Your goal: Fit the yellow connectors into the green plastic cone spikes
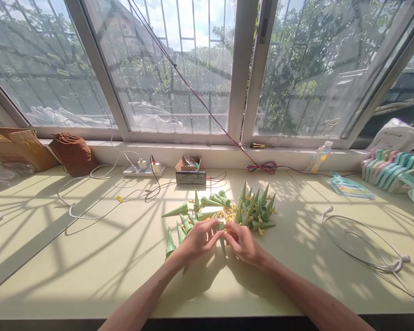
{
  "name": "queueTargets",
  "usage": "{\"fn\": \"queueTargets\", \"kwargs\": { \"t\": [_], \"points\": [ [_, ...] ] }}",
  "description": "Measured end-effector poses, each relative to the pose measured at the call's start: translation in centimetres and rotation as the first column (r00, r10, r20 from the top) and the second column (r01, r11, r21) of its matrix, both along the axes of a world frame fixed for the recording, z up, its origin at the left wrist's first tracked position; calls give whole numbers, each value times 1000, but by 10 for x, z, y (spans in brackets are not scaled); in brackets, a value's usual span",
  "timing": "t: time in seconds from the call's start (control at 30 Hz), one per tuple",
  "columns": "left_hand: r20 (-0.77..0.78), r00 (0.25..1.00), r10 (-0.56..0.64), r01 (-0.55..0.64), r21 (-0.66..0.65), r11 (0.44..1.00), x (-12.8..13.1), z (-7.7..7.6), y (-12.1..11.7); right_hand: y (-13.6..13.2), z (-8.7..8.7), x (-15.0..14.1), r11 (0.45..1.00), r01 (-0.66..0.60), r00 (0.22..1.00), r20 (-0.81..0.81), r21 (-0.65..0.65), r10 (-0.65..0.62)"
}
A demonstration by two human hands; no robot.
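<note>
A green plastic watering spike (222,246) hangs point down between my hands, its wide capped end at the top. My left hand (202,236) pinches it from the left with thumb and fingers. From the right, my right hand (243,241) is closed at the same spike near its upper part; whether a small piece sits in those fingertips is hidden. Just beyond the hands lie small yellow valve pieces (227,211). Several green spikes lie to the left, one of them a loose spike (175,210). More spikes with yellow pieces fitted are heaped at the right (258,204).
Behind the pile stand a phone (191,178) and a small cardboard box (182,164). A power strip (143,171) with cables lies left of them. Coiled white cable (365,264), a bottle (320,157) and pastel hangers (393,168) are on the right. A brown bag (72,154) stands far left.
</note>
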State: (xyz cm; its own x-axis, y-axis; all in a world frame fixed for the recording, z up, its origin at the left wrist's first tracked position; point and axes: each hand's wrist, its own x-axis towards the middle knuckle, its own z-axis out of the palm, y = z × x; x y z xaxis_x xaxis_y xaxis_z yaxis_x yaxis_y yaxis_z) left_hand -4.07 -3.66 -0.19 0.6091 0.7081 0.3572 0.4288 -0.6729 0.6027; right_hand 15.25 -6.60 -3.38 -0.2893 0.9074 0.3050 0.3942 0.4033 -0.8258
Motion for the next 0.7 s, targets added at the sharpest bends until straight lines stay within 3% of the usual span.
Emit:
{"fn": "queueTargets", "kwargs": {
  "t": [0.23,0.37,0.7],
  "points": [
    [-8,1000,-10,10,9,1000,0,0,0,0,2,1,998,-35,999,-32,-55,33],
    [-6,1000,-5,5,14,1000,1,1,0,-1,2,3,997,-80,996,-28,-22,80],
    [-22,1000,-8,8,6,1000,0,4,-2,-3,10,4,999,-47,997,57,26,46]
  ]
}}
